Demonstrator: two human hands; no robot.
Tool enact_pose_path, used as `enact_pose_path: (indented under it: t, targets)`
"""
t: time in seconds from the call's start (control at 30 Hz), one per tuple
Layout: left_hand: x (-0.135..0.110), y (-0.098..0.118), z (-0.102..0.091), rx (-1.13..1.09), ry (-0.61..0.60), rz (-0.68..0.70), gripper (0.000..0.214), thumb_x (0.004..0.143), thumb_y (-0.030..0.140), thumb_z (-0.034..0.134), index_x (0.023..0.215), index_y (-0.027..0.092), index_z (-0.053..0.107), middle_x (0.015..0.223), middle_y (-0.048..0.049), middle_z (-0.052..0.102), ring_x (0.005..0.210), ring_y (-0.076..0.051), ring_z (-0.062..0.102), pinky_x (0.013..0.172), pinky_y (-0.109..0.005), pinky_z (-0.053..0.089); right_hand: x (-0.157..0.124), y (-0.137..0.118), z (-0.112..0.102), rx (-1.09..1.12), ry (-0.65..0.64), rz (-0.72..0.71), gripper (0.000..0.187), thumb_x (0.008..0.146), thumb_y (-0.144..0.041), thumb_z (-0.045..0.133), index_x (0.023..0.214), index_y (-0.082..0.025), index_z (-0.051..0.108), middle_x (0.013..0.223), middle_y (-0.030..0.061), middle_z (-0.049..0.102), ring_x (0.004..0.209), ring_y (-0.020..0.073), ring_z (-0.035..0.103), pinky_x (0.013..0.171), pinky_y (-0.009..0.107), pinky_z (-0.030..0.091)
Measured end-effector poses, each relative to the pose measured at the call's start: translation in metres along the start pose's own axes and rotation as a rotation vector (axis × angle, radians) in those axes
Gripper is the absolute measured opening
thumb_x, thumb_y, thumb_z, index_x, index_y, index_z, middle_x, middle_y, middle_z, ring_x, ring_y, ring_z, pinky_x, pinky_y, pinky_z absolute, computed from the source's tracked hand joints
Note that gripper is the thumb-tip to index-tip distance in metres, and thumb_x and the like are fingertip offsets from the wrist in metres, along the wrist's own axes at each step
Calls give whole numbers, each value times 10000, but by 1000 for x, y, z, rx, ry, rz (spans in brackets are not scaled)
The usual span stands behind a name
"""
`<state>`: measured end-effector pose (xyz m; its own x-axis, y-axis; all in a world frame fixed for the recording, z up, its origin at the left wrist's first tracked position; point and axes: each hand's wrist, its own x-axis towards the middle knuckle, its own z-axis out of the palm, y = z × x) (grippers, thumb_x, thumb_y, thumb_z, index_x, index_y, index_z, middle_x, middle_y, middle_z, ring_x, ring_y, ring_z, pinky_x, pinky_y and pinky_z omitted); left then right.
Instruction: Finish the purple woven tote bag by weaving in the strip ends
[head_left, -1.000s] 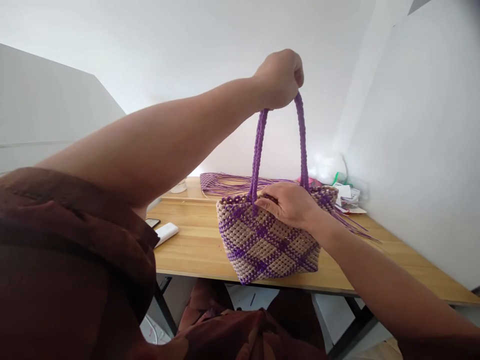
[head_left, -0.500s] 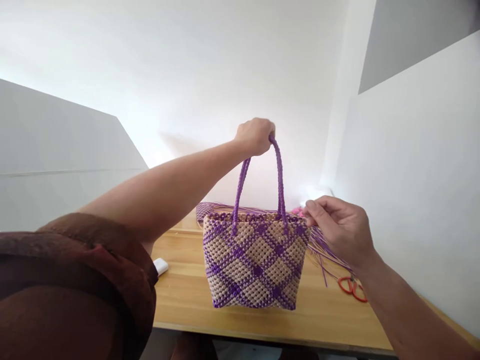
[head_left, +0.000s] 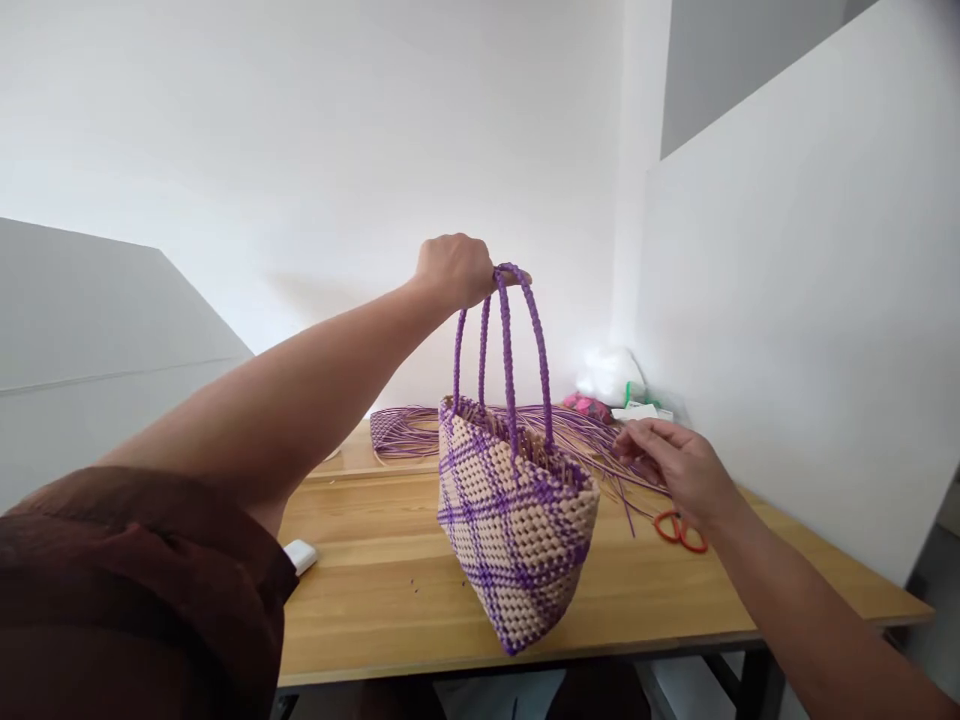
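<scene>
My left hand is closed round the tops of the purple handles of a woven purple-and-beige basket bag. The bag hangs from that hand over the wooden table, turned so one end faces me. My right hand hovers just right of the bag's rim, fingers apart and slightly curled, holding nothing. It is near loose purple cords lying on the table.
A bundle of purple cord lies at the table's back. Orange-handled scissors lie by my right wrist. A white device sits at the left edge. White bags and small items crowd the back right corner by the wall.
The bag has turned from broadside to end-on while hanging from my left hand. My right hand let go of the rim and moved off to the right.
</scene>
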<state>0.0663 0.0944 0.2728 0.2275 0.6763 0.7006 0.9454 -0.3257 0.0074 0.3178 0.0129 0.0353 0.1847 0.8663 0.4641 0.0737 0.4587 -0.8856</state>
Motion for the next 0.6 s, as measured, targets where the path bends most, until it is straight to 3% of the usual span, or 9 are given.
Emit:
enact_pose_path:
  t: [0.13,0.23,0.37,0.43,0.5,0.57,0.6]
  targets:
    - [-3,0,3,-415,-274,-49,626,785,724,527,1022,171,699,803,-118,671,816,-274,665,689,-347,479,-17,4,12,-244,-34,-141,372,831,-551,665,867,-182,708,814,51,677,705,148,585,615,262,472]
    - [-12,11,10,-705,-436,62,463,864,545,538,1178,222,646,907,-71,719,813,-197,691,700,-296,509,-22,5,14,-345,-24,-209,356,866,-518,641,1051,-216,680,1038,58,692,883,184,634,767,311,511]
    - [-34,57,18,-641,-483,199,380,943,471,455,1200,260,638,938,-55,739,855,-170,711,733,-298,516,-11,-1,-3,-423,16,-283,536,872,-503,643,1329,-248,522,1373,101,554,1240,247,532,968,385,475]
    - [-44,80,21,-611,-485,245,360,960,455,443,1193,262,637,938,-54,743,864,-166,717,737,-298,522,2,-6,-9,-429,-22,-314,618,876,-512,636,1401,-254,437,1434,112,495,1295,254,488,1019,408,446]
    - [-50,94,23,-710,-539,303,345,970,425,435,1200,253,626,976,-62,744,885,-164,719,742,-298,534,16,-11,-8,-391,-114,-306,507,916,-520,574,1322,-229,492,1295,118,589,1164,240,583,969,400,478]
    - [-54,98,23,-874,-613,338,343,970,394,442,1235,247,602,1015,-72,740,897,-164,716,752,-304,547,28,-13,-2,-307,-148,-229,375,962,-527,477,1099,-188,562,976,90,660,826,188,662,775,349,537]
    - [-56,98,22,-937,-637,328,352,969,382,446,1261,245,587,1004,-73,739,890,-164,713,756,-312,551,32,-13,0,-264,-128,-182,365,975,-531,438,993,-185,552,833,57,633,654,151,623,660,317,531]
